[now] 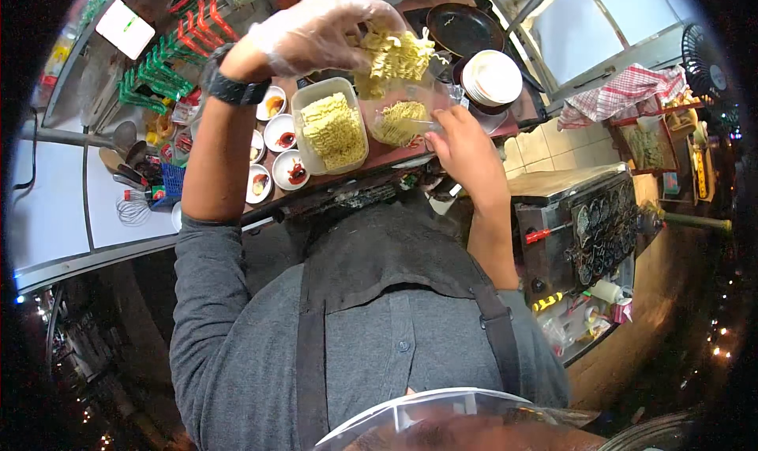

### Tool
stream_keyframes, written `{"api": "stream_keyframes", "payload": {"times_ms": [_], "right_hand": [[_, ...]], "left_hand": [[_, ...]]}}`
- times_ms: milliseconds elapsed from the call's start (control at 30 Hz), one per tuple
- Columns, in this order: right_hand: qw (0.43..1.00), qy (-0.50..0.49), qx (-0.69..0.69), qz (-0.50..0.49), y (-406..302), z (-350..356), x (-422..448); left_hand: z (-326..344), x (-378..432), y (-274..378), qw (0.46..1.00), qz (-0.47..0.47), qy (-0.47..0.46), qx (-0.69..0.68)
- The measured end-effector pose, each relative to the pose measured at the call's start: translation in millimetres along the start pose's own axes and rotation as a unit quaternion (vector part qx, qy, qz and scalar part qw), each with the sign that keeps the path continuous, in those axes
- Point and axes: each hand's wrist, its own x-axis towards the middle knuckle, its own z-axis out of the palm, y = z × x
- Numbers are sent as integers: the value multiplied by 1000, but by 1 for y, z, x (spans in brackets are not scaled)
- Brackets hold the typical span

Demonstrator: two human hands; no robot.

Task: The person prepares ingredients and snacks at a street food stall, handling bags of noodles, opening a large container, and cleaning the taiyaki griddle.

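My left hand [331, 34], in a clear plastic glove, grips a block of dry instant noodles [404, 57]. The block is above a clear plastic container or bag [435, 99]; I cannot tell which. More noodles [402, 119] lie inside it. Bare, my right hand [465, 146] pinches the near right edge of that clear plastic. To the left stands a translucent plastic tub [362, 155] filled with noodle blocks [333, 128]. Beside the tub, several small white bowls [290, 177] hold dark red sauce and yellowish seasoning.
A black frying pan [465, 28] and a stack of white bowls [491, 78] stand behind on the right. Green and red racks [154, 78] are at the left, near a whisk [137, 208] and a blue basket [173, 180]. A metal-sided griddle [604, 232] sits at my right.
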Motion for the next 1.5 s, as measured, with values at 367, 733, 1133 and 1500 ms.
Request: {"api": "stream_keyframes", "payload": {"times_ms": [367, 733, 1133, 1500], "right_hand": [[1000, -3, 11, -7, 5, -3, 5], [999, -5, 12, -43, 9, 4, 8], [999, -21, 39, 9, 7, -4, -10], [999, -18, 47, 4, 14, 3, -18]], "left_hand": [[3, -93, 9, 988, -130, -81, -24], [30, -80, -30, 952, -230, -203, 8], [88, -59, -99, 951, -189, -242, -19], [119, -87, -75, 968, -143, -203, -20]]}}
